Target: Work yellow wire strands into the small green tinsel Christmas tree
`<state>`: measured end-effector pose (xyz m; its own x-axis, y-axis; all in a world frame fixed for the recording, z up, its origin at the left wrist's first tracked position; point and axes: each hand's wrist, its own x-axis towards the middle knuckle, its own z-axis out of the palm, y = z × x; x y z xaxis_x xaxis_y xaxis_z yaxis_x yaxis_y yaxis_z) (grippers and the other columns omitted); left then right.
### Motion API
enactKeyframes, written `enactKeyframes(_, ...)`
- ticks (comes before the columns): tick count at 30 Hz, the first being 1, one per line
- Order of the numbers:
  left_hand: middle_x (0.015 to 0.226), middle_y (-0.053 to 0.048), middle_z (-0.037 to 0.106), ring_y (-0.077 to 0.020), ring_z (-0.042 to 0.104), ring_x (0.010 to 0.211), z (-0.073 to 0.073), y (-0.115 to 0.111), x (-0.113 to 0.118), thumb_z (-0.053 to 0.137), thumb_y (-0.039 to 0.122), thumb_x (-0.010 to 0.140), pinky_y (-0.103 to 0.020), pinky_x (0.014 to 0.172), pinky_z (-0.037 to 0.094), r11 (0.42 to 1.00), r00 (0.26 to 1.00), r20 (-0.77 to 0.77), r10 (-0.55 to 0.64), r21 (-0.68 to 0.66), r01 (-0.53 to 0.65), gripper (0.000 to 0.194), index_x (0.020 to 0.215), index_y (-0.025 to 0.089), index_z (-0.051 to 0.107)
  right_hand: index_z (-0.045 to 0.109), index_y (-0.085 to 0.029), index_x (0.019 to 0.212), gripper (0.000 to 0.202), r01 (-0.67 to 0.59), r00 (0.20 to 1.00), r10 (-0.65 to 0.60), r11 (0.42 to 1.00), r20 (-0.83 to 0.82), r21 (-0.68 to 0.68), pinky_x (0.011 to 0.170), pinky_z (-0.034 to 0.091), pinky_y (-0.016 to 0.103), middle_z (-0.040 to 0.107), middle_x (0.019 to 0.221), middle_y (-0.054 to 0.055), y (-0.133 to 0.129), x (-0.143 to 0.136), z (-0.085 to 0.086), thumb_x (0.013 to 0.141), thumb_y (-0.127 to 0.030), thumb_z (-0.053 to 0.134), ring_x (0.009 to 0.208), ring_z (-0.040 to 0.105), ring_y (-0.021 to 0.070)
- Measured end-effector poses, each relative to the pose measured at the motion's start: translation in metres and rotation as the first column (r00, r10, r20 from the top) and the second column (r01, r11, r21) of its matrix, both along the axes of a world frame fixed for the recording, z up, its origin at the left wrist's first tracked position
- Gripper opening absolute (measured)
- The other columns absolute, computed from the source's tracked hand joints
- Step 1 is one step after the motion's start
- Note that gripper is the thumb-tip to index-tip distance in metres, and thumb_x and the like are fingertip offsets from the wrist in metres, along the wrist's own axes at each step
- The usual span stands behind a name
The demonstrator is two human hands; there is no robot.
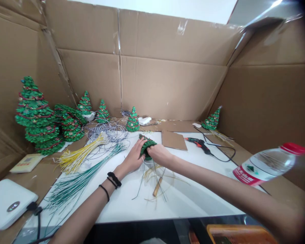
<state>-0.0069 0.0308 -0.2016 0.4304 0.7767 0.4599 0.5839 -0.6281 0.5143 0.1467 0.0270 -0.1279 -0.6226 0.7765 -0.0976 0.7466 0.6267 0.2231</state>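
Observation:
A small green Christmas tree is tipped over in the middle of the white board, its dark hollow base facing me. My left hand grips its left side, fingers laid along the branches. My right hand is closed at the opening of the base, its fingertips partly hidden inside; what they pinch cannot be made out. Thin green wires hang down from around the base. Just below lie a tool with a wooden handle and some loose yellowish strands.
Bundles of yellow wires and green wires lie left, beside tangled wire. Decorated trees stand at the back left. A glue gun, cardboard piece and water bottle are right. Cardboard walls surround the table.

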Motion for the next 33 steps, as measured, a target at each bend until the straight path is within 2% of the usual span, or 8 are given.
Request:
enactKeyframes(5, 0.149, -0.013, 0.021, -0.0221, 0.013, 0.139, -0.001, -0.004, 0.003, 0.039, 0.013, 0.081, -0.047, 0.113, 0.019, 1.0, 1.0, 0.011, -0.011, 0.029, 0.01, 0.062, 0.139, 0.016, 0.02, 0.068, -0.008, 0.091, 0.02, 0.086, 0.995, -0.089, 0.994, -0.047, -0.061, 0.077, 0.046, 0.027, 0.068, 0.09, 0.019, -0.001, -0.004, 0.001, 0.081, -0.011, 0.052, 0.088, 0.065, 0.023)
enactKeyframes(11, 0.148, -0.015, 0.022, -0.0233, 0.013, 0.139, -0.004, -0.004, 0.009, 0.041, 0.017, 0.083, -0.048, 0.112, 0.019, 0.998, 1.0, 0.014, 0.027, 0.064, -0.028, 0.059, 0.139, 0.016, 0.02, 0.068, -0.009, 0.094, 0.023, 0.221, 0.971, -0.225, 0.974, -0.087, -0.052, 0.074, 0.046, 0.026, 0.069, 0.094, 0.019, -0.01, -0.011, -0.007, 0.081, -0.013, 0.049, 0.087, 0.066, 0.0225)
enactKeyframes(17, 0.147, -0.015, 0.023, -0.0224, 0.018, 0.138, -0.003, -0.008, 0.013, 0.041, 0.015, 0.082, -0.044, 0.112, 0.022, 0.996, 0.997, -0.006, 0.071, 0.057, -0.07, 0.059, 0.138, 0.014, 0.023, 0.069, -0.012, 0.095, 0.026, 0.329, 0.932, -0.336, 0.942, -0.135, -0.075, 0.072, 0.047, 0.024, 0.069, 0.095, 0.015, -0.005, -0.008, -0.008, 0.083, -0.017, 0.047, 0.087, 0.066, 0.021)
enactKeyframes(25, 0.147, -0.017, 0.023, -0.0236, 0.021, 0.136, -0.002, -0.011, 0.016, 0.043, 0.016, 0.082, -0.043, 0.111, 0.023, 0.996, 0.998, -0.026, 0.062, 0.071, -0.06, 0.059, 0.137, 0.012, 0.024, 0.068, -0.015, 0.091, 0.028, 0.355, 0.911, -0.366, 0.931, -0.19, -0.088, 0.069, 0.045, 0.027, 0.069, 0.095, 0.013, -0.011, 0.007, -0.007, 0.085, -0.019, 0.041, 0.086, 0.065, 0.0227)
enactKeyframes(33, 0.146, -0.014, 0.024, -0.0257, 0.022, 0.136, -0.009, -0.008, 0.016, 0.044, 0.016, 0.082, -0.047, 0.11, 0.025, 0.994, 0.999, 0.018, 0.041, 0.105, -0.043, 0.06, 0.138, 0.019, 0.022, 0.066, -0.018, 0.094, 0.03, 0.368, 0.899, -0.383, 0.924, -0.213, -0.107, 0.067, 0.043, 0.026, 0.069, 0.097, 0.01, -0.006, 0.017, -0.012, 0.087, -0.022, 0.038, 0.088, 0.065, 0.022)
